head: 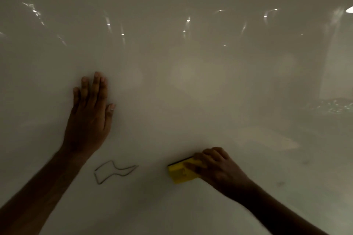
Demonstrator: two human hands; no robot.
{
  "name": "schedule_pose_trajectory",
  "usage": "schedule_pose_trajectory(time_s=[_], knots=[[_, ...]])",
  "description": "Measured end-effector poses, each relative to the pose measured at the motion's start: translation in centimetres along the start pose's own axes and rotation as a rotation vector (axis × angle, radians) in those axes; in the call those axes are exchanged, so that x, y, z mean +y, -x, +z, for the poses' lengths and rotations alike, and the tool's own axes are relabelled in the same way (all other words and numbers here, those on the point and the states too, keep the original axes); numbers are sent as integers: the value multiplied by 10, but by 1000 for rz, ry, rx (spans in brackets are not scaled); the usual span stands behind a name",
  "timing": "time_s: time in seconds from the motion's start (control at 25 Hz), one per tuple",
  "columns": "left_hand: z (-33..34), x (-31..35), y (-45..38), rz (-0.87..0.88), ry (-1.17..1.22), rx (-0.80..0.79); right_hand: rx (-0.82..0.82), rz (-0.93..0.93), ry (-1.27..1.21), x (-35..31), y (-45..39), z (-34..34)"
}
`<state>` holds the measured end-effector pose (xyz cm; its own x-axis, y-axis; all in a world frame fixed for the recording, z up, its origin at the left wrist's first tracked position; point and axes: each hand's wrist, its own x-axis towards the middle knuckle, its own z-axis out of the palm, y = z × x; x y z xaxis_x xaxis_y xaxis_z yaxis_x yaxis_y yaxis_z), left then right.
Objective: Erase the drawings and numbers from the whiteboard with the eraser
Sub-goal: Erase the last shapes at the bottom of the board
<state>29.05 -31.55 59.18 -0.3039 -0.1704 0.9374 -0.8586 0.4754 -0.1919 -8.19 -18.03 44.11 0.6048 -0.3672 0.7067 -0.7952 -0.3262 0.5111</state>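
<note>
The eraser (181,172), a yellow block with a dark strip along its far edge, is lying flat against the whiteboard (191,91) in the near part of the scene, right of centre. The right hand (215,168) is gripping it: the fingers (193,166) are curling over its right half and pressing on its yellow face, while the left half is showing clear of the hand. The right forearm is running off toward the near right corner.

A single drawing (114,171), a thin closed outline with a wavy shape, is sitting on the board to the left of the eraser, near it but apart from it.

The left hand (89,116) is resting flat on the board farther away and to the left of the drawing, palm down, fingers stretched out and close together, thumb set slightly apart, grasping nothing. Its forearm is passing just left of the drawing toward the near left corner.

The rest of the board is showing no legible marks. Small bright reflections (122,34) are scattering across its far part, and the lighting is dim throughout.
</note>
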Motion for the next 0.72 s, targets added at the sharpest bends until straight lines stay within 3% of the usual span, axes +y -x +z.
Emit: schedule_pose_trajectory(time_s=[0.28,0.44,0.56,0.72], knots=[[-2,-12,3,19,3,-6,154,295,-50,23,-91,-26],[-6,-25,4,58,12,0,151,200,-78,-26,-129,0],[-12,-48,9,6,13,16,81,29,-61,-53,-91,21],[-18,-84,26,-2,-19,18,15,4,-22,-28,-50,8]])
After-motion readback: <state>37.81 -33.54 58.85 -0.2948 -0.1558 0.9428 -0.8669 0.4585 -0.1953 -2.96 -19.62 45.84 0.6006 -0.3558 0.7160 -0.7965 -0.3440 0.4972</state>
